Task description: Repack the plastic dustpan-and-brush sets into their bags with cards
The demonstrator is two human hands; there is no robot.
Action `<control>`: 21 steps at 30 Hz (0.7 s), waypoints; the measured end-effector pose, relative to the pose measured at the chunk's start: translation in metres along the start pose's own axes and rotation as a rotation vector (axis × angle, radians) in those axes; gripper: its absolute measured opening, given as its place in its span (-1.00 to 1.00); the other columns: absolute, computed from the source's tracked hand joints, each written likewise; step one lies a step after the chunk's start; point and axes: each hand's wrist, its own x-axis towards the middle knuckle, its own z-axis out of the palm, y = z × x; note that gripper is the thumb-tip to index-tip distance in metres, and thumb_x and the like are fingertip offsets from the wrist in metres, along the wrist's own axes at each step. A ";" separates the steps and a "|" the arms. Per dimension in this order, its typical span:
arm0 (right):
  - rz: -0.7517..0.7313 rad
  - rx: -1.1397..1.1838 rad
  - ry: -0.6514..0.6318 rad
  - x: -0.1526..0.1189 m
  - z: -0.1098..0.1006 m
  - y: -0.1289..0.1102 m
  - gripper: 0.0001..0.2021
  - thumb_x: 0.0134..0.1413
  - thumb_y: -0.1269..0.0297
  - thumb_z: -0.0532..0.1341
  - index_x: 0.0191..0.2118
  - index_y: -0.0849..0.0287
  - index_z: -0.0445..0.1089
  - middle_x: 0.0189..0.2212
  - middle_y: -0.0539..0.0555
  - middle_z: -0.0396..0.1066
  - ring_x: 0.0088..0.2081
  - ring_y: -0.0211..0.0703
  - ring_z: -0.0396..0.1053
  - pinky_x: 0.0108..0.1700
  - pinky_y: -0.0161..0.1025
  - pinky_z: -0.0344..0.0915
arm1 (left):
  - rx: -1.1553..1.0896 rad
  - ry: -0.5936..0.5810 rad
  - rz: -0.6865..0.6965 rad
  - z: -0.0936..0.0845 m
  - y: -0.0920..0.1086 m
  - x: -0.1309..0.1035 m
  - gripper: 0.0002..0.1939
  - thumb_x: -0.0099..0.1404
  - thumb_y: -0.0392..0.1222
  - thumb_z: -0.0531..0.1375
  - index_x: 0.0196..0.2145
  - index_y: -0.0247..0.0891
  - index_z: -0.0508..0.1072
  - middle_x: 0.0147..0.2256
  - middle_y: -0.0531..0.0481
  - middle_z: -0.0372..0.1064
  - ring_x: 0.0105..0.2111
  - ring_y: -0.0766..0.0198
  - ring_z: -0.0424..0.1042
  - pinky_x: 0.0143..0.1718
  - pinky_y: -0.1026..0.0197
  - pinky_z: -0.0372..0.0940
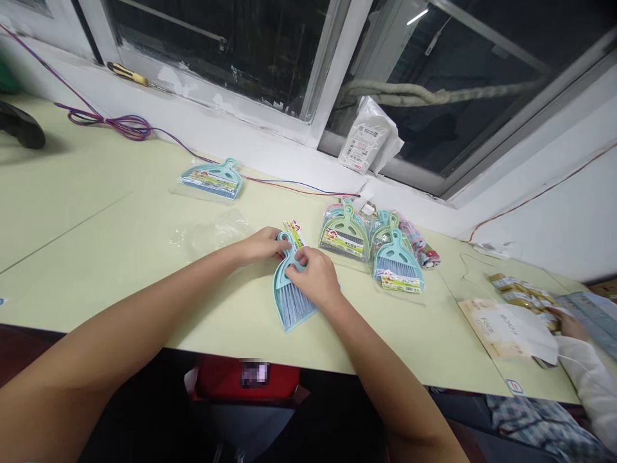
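A light blue dustpan (278,297) lies on the table with a small matching brush (295,307) nested in it, grey bristles toward me. My left hand (263,245) is closed on the handle end at its left side. From the right, my right hand (317,278) grips the middle of the set, thumb and fingers around the brush handle; its fingers partly hide the handle. Just behind the handle sticks up a printed label card (294,233). Left of my hands rests a crumpled clear plastic bag (214,233).
Bagged dustpan sets stand in a group (346,235) at right, one blue set (398,260) in front. Another bagged set (212,179) lies back left. Cables (130,127) and a screwdriver (128,74) are near the window. A co-worker's hand (571,323) touches gold packets (523,292) far right.
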 end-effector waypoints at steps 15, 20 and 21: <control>0.038 0.208 0.564 0.021 -0.030 0.031 -0.42 0.05 0.11 0.34 0.18 0.16 0.31 0.18 0.31 0.33 0.22 0.17 0.26 0.27 0.18 0.21 | -0.364 0.373 0.047 -0.033 0.001 0.012 -0.88 0.11 -0.31 0.34 -0.42 -0.39 0.48 -0.43 -0.07 0.45 -0.43 0.31 0.45 -0.33 0.26 0.38; 0.470 1.049 0.065 0.034 -0.027 0.045 -0.53 0.05 -0.02 0.37 0.01 0.12 0.40 -0.03 0.21 0.53 0.00 0.09 0.51 0.01 0.07 0.51 | -0.477 0.481 0.094 -0.043 0.006 0.011 -0.94 0.17 -0.39 0.31 -0.39 -0.38 0.47 -0.41 -0.07 0.44 -0.42 0.33 0.45 -0.31 0.27 0.42; 0.490 1.179 -0.044 0.034 -0.023 0.045 -0.57 0.05 -0.01 0.38 -0.03 0.12 0.43 -0.09 0.17 0.57 -0.04 0.07 0.54 -0.01 0.04 0.53 | -0.473 0.464 0.093 -0.042 0.007 0.011 -0.94 0.18 -0.39 0.31 -0.39 -0.38 0.47 -0.40 -0.07 0.45 -0.41 0.33 0.46 -0.29 0.26 0.43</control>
